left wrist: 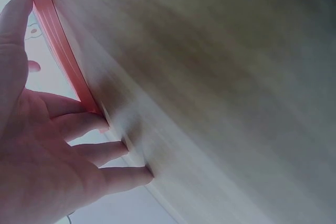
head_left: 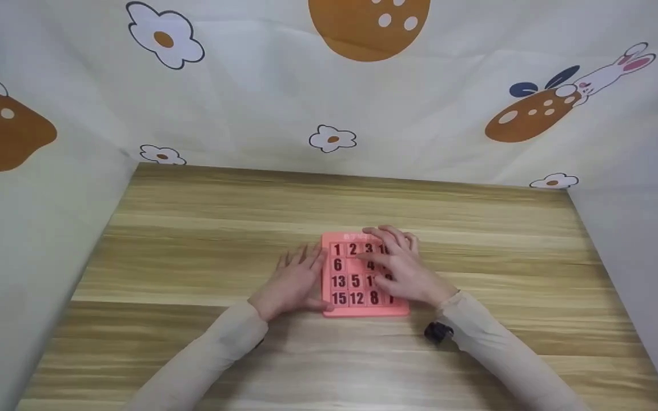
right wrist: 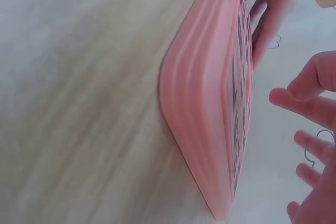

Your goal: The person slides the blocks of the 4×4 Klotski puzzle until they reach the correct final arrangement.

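Note:
A pink sliding number puzzle (head_left: 368,312) lies flat on the wooden table, its square tiles marked with black numbers. One gap shows in the second row, right of the 6. Along the puzzle's left edge rests my left hand (head_left: 290,283), thumb at the near corner and fingers spread. In the left wrist view its thumb (left wrist: 17,17) touches the pink side and the other fingertips reach down to the tabletop. My right hand (head_left: 408,273) is over the right half, index finger extended toward the gap, covering several tiles. In the right wrist view its fingers are loosely bent above the tiles.
The wooden tabletop (head_left: 209,228) extends around the puzzle on every side. Pale cloth walls (head_left: 249,91) printed with flowers and rabbits enclose the back and both sides. A black band (head_left: 437,332) shows at the right wrist.

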Tool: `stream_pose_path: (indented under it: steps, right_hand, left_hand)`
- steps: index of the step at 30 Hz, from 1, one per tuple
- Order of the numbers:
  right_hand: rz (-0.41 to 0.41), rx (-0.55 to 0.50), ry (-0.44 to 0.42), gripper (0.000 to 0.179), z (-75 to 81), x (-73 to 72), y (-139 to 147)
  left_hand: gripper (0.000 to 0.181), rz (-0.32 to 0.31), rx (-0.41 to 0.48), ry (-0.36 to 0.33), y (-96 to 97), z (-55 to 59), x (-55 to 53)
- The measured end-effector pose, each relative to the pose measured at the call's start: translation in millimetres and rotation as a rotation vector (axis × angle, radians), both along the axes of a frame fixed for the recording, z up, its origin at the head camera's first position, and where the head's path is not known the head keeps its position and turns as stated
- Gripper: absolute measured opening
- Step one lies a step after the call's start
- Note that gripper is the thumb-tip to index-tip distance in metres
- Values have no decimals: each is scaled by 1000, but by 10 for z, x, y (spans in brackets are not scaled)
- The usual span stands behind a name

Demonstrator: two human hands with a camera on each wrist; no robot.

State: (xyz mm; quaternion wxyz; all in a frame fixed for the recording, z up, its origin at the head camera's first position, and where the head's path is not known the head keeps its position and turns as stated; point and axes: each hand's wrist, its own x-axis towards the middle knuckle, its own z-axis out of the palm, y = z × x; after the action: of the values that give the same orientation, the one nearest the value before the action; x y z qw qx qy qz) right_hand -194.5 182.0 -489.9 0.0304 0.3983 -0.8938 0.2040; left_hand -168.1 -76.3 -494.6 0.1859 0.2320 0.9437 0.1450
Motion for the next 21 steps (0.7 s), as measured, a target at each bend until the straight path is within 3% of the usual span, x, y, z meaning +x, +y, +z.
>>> stream_pose_path:
  steps: [13,18,21]
  right_hand:
    - [82,187,-64,45,8,-1,-209]
    - [15,118,34,25,30,-22,-167]
    - [-7,101,62,28,36,-46,-165]
  left_hand:
    - [116,-3,9,1,5,-5,-5]
    - [117,3,-1,-3,8,-2,-6]
    - [117,6,-6,-2,5,3,-2]
